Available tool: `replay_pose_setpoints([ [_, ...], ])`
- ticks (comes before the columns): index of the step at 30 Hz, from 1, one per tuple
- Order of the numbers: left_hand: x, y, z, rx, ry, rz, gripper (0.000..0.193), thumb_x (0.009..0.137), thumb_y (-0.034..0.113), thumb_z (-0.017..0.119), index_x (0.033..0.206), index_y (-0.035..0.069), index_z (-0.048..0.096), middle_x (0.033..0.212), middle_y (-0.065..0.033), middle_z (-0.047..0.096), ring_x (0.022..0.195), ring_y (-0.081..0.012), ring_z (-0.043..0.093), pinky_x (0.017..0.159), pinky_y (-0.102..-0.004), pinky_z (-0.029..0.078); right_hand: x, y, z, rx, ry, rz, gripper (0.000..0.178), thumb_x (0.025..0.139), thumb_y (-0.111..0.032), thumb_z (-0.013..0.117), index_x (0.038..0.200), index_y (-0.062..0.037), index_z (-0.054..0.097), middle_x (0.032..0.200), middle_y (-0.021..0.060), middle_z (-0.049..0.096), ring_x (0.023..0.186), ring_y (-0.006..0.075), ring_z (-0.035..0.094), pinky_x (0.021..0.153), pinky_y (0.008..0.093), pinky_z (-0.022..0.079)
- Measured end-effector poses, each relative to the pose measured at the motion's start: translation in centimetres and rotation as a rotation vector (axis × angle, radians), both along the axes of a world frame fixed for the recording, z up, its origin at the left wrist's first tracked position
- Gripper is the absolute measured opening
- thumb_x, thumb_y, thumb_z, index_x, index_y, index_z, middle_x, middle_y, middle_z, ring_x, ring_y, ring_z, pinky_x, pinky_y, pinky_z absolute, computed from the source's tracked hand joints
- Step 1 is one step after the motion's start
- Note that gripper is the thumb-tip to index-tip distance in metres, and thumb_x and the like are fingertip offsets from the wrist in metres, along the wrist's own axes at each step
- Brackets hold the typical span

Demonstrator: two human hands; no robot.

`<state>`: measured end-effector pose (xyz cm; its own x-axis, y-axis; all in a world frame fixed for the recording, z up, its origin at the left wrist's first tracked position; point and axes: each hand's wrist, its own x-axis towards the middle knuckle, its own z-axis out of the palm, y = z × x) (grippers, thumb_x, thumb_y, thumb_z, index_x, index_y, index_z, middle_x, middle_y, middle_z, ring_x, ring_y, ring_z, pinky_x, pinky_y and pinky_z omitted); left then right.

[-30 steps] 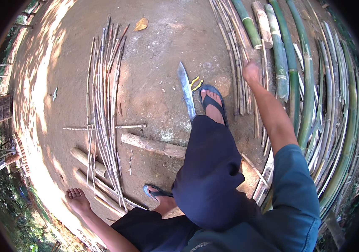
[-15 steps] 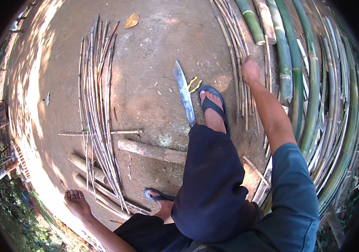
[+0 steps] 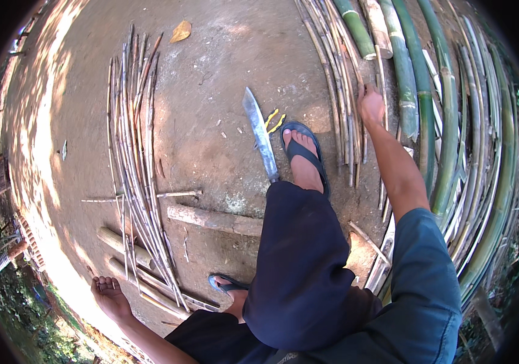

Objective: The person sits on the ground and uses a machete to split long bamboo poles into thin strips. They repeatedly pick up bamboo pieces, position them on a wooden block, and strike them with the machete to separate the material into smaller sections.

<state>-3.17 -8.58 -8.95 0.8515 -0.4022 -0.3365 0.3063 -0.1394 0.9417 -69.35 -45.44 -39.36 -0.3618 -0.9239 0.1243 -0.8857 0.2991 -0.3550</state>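
Reaching right hand on split bamboo strips, lying lengthwise away

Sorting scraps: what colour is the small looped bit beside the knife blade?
Yellow; the looped bit lies on bare dirt by the knife blade, clearest in the head view.

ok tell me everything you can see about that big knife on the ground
The knife is a long machete-like blade of dull grey metal. It lies flat on the bare dirt, point away from the person, beside the sandalled foot. Its handle end is hidden under the dark trouser leg. Neither hand touches it.
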Motion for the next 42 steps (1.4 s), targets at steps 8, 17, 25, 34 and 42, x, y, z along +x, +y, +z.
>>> replay_pose_setpoints([
  [8, 0.0, -0.7, -0.5, 0.018, 0.001, -0.028, 0.016, 0.098, 0.022, 0.056, 0.102, 0.006, 0.057, 0.084, 0.0001, 0.057, 0.077, -0.0119, 0.052, 0.078, -0.0275, 0.045, -2.9, 1.8, -2.4, 0.136, -0.049, -0.040, 0.035, 0.094, -0.039, 0.055, 0.110, -0.0091, 0.066, 0.104, 0.0194, 0.067, 0.094, 0.0415, 0.063, 0.082, 0.0495, 0.050],
  [17, -0.7, -1.2, -0.7, 0.028, -0.004, -0.063, 0.016, 0.098, 0.022, 0.055, 0.103, 0.006, 0.058, 0.085, -0.0003, 0.057, 0.077, -0.0119, 0.053, 0.078, -0.0276, 0.045, -3.0, 2.8, -3.5, 0.137, -0.090, 0.097, 0.041, 0.091, -0.041, 0.061, 0.114, -0.0074, 0.065, 0.106, 0.0188, 0.064, 0.097, 0.0365, 0.063, 0.085, 0.0439, 0.049],
  [25, 0.0, -1.1, -1.1, 0.008, 0.031, -0.123, 0.019, 0.098, 0.022, 0.055, 0.105, 0.005, 0.057, 0.085, -0.0005, 0.057, 0.078, -0.0125, 0.053, 0.078, -0.0277, 0.045, -2.3, 4.9, -3.0, -0.061, 0.027, 0.049, 0.041, 0.092, -0.044, 0.058, 0.107, -0.0064, 0.060, 0.103, 0.0199, 0.059, 0.101, 0.0380, 0.060, 0.084, 0.0478, 0.048],
  [34, -0.6, -1.1, -0.6, 0.033, 0.008, -0.112, 0.017, 0.099, 0.023, 0.053, 0.103, 0.006, 0.056, 0.084, -0.0001, 0.056, 0.078, -0.0118, 0.053, 0.078, -0.0279, 0.045, -1.2, 20.7, -1.0, 0.236, -0.213, 0.090, 0.031, 0.085, -0.034, 0.070, 0.093, -0.0051, 0.062, 0.085, 0.0134, 0.064, 0.075, 0.0290, 0.062, 0.068, 0.0396, 0.050],
  [42, -1.5, -1.1, -0.7, -0.004, 0.031, -0.131, 0.017, 0.098, 0.024, 0.056, 0.101, 0.007, 0.057, 0.082, -0.0008, 0.060, 0.080, -0.0116, 0.054, 0.077, -0.0279, 0.044, -1.9, 19.6, -2.5, 0.151, -0.440, 0.078, 0.036, 0.085, -0.018, 0.071, 0.115, 0.0004, 0.062, 0.077, 0.0062, 0.057, 0.068, 0.0160, 0.054, 0.064, 0.0306, 0.046],
])
